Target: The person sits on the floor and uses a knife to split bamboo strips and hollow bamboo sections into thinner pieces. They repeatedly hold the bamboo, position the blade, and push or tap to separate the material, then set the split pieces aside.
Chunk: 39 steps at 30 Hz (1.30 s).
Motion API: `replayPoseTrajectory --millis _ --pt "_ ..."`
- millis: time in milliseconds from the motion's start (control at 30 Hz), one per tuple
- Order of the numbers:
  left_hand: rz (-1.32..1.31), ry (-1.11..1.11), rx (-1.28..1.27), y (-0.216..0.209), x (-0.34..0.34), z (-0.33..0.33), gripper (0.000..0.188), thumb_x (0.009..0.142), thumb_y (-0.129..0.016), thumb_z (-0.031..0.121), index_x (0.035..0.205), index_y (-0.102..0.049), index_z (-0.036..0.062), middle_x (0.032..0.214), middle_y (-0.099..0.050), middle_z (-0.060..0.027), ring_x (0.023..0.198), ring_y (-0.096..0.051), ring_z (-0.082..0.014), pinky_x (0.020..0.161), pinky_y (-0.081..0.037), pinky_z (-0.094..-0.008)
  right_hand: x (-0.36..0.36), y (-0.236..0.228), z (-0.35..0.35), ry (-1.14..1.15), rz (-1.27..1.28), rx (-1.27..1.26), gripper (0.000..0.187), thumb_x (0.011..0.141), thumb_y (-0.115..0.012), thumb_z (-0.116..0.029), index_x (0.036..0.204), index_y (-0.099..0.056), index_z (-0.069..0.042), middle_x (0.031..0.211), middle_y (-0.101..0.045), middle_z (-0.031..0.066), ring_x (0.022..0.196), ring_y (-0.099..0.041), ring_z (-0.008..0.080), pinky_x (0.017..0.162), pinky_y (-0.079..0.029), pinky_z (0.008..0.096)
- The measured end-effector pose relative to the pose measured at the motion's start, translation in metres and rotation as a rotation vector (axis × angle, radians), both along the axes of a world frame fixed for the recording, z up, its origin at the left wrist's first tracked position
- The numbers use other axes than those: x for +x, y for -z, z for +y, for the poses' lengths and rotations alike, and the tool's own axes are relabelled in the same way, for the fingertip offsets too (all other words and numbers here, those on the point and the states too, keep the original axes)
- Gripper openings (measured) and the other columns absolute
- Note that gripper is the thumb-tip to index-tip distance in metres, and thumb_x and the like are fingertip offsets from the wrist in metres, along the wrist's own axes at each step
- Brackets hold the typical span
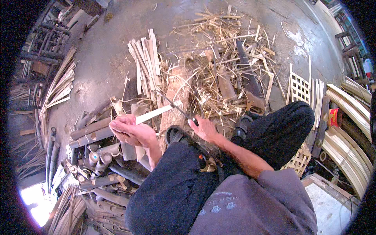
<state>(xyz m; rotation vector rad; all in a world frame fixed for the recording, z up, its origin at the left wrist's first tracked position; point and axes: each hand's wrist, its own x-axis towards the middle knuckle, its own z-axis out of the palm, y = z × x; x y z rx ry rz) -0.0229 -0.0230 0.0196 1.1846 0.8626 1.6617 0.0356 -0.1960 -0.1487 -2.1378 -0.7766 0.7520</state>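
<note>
My left hand (133, 132) is closed round one end of a pale bamboo strip (154, 113), which points away to the right over a wooden log (182, 80). In my right hand (205, 128) is the dark handle of a knife. The knife's narrow blade (167, 100) slants up and left, crossing the strip near its far end. Whether the edge bites into the strip, I cannot tell. A stack of split bamboo strips (145, 58) lies just beyond the log on the left.
Curled shavings (207, 86) cover the ground around the log. Among them lies a handsaw (244, 58) with a wooden handle. Bamboo tubes (102, 133) are piled at left, and bent strips (344, 145) at right, near a woven lattice (299, 88) and a red can (333, 117).
</note>
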Motion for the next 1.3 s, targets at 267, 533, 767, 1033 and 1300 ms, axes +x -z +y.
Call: replayPoseTrajectory --millis 267,533,767,1033,1300 --pt "0.121 -0.078 0.013 0.006 0.005 -0.01 0.033 0.102 -0.039 0.035 0.08 -0.03 0.0112 0.068 -0.03 0.0007 0.064 -0.031 -0.01 0.059 -0.029 -0.0274 -0.034 -0.084 0.022 -0.147 0.249 0.254 0.043 0.091 -0.051 -0.046 0.111 -0.055 -0.008 0.075 -0.061 0.0245 0.072 -0.062 0.0423 0.065 -0.048 0.0486" --pt "0.09 -0.03 0.075 0.008 0.011 -0.005 0.033 0.102 -0.038 0.033 0.079 -0.03 0.0103 0.068 -0.03 0.0005 0.062 -0.029 -0.0105 0.057 -0.028 -0.0262 0.008 -0.008 0.0 -0.024 0.116 -0.098 0.056 0.091 -0.043 -0.056 0.102 -0.054 -0.001 0.081 -0.063 0.0277 0.081 -0.063 0.0441 0.07 -0.049 0.0521" --pt "0.141 -0.059 0.103 -0.003 0.009 -0.021 0.034 0.103 -0.036 0.032 0.078 -0.029 0.0098 0.067 -0.028 0.001 0.061 -0.028 -0.0095 0.055 -0.027 -0.0257 -0.008 -0.046 0.018 -0.134 0.021 0.197 0.049 0.091 -0.048 -0.051 0.104 -0.054 -0.005 0.068 -0.058 0.0218 0.065 -0.06 0.042 0.062 -0.047 0.0476" --pt "0.135 -0.073 0.051 0.002 0.004 0.002 0.035 0.103 -0.036 0.033 0.078 -0.03 0.0098 0.067 -0.028 0.0017 0.06 -0.028 -0.0099 0.054 -0.028 -0.0259 -0.016 -0.028 0.025 -0.074 0.034 0.197 0.055 0.093 -0.045 -0.052 0.096 -0.057 0.001 0.069 -0.062 0.0235 0.065 -0.063 0.0389 0.061 -0.048 0.0466" --pt "0.149 -0.09 0.08 0.007 0.005 0.01 0.038 0.103 -0.036 0.034 0.073 -0.03 0.0113 0.064 -0.029 0.0013 0.058 -0.029 -0.0094 0.052 -0.026 -0.025 0.009 0.015 0.011 0.05 0.068 -0.115 0.056 0.092 -0.045 -0.054 0.097 -0.056 0.0 0.073 -0.062 0.0284 0.073 -0.062 0.0474 0.068 -0.049 0.0536"
